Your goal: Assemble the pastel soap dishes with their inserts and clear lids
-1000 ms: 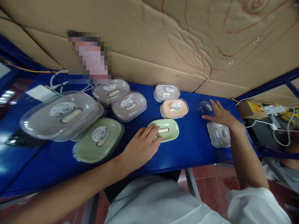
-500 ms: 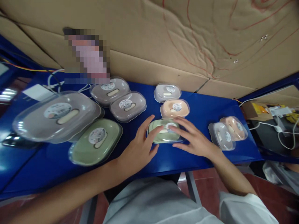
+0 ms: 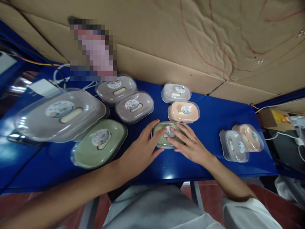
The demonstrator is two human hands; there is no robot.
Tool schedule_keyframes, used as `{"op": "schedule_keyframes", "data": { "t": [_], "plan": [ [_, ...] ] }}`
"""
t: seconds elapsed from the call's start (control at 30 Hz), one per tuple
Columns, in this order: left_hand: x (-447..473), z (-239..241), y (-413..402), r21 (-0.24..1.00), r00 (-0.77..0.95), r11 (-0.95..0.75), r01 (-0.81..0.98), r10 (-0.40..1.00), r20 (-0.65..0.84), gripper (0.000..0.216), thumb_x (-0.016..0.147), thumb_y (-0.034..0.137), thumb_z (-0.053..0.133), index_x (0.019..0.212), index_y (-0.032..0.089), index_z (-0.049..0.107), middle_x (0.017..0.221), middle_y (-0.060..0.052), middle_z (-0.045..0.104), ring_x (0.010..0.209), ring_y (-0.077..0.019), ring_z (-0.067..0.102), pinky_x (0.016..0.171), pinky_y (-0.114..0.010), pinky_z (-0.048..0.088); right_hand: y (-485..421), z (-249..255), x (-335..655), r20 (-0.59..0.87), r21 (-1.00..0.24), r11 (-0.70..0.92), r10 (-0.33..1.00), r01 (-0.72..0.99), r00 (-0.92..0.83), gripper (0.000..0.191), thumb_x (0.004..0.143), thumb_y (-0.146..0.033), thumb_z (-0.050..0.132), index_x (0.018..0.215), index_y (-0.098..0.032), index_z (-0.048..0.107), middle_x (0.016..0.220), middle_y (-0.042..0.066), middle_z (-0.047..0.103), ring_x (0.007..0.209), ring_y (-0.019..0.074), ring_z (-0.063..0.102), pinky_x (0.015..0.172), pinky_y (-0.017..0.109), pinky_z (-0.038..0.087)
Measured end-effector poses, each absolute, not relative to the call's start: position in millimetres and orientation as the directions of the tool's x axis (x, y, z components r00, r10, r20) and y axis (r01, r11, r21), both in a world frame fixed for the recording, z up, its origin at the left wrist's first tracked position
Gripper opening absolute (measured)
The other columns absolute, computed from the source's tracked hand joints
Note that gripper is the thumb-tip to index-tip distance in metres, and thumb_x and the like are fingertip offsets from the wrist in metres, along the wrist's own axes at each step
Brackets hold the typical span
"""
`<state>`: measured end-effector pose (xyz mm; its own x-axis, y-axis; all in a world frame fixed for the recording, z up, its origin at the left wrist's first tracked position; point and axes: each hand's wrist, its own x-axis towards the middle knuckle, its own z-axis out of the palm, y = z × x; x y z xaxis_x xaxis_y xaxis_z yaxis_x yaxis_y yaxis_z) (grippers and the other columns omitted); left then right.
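A small green food container (image 3: 164, 143) with a clear lid, a round label and a pale tab sits on the blue table in front of me. My left hand (image 3: 145, 143) is closed round its left end, one finger reaching over the lid and another along the near edge. From the other side my right hand (image 3: 188, 143) grips the right end, its fingers across the lid beside the label. Just behind the container stands a peach container (image 3: 188, 117), and behind that a small grey one (image 3: 176, 92). Parts of the green lid are hidden by my fingers.
At left stand a large grey container (image 3: 45, 116), a larger green one (image 3: 88, 152) and two grey ones (image 3: 121, 98). A grey container (image 3: 232, 156) and a peach one (image 3: 250, 138) sit together at right. A cardboard panel (image 3: 152, 60) rises behind the blue table (image 3: 209, 133).
My right hand has moved left and in over the lid, its fingers now on the green container. My left hand stays at the left end. The view has shifted slightly.
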<state>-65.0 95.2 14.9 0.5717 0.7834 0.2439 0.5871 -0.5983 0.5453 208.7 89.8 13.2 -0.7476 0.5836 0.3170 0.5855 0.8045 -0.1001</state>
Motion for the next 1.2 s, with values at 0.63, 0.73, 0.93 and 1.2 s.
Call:
{"op": "schedule_keyframes", "data": {
  "t": [0.63,0.73,0.93,1.2],
  "plan": [
    [-66,16,96,0.448,0.603,-0.64,0.624,0.759,0.245,0.064,0.099,0.031,0.074,0.155,0.019,0.043,0.158,-0.021,0.049,0.147,-0.0364,0.056,0.116,-0.05,0.057,74,0,200,0.332,-0.036,0.771,0.61,0.636,-0.72,0.06,0.103,-0.026,0.072,0.159,-0.033,0.052,0.163,0.005,0.058,0.162,0.0233,0.04,0.138,0.059,0.021],
    [-67,15,96,0.447,0.603,-0.637,0.629,0.762,0.236,0.059,0.103,0.031,0.068,0.155,0.021,0.043,0.158,-0.02,0.049,0.147,-0.0348,0.056,0.114,-0.048,0.058,77,0,202,0.323,-0.055,0.783,0.601,0.62,-0.731,0.066,0.106,-0.029,0.068,0.166,-0.035,0.042,0.163,0.005,0.058,0.159,0.0232,0.045,0.138,0.058,0.022],
    [-66,22,94,0.331,0.606,-0.673,0.662,0.74,0.291,0.059,0.098,0.025,0.073,0.152,0.016,0.049,0.161,-0.025,0.048,0.145,-0.041,0.056,0.113,-0.054,0.056,96,9,223,0.4,-0.238,0.654,0.74,0.718,-0.541,0.065,0.114,-0.057,0.022,0.174,-0.034,0.023,0.169,0.007,0.05,0.159,0.0307,0.045,0.132,0.06,0.034],
    [-62,30,92,0.147,0.613,-0.694,0.705,0.701,0.364,0.049,0.093,0.021,0.069,0.14,0.009,0.061,0.129,-0.022,0.069,0.115,-0.0382,0.069,0.097,-0.051,0.06,109,20,251,0.421,-0.218,0.326,0.882,0.92,-0.213,0.036,0.11,-0.036,0.054,0.143,-0.028,0.067,0.141,0.01,0.074,0.138,0.0306,0.065,0.119,0.054,0.048]
  ]
}}
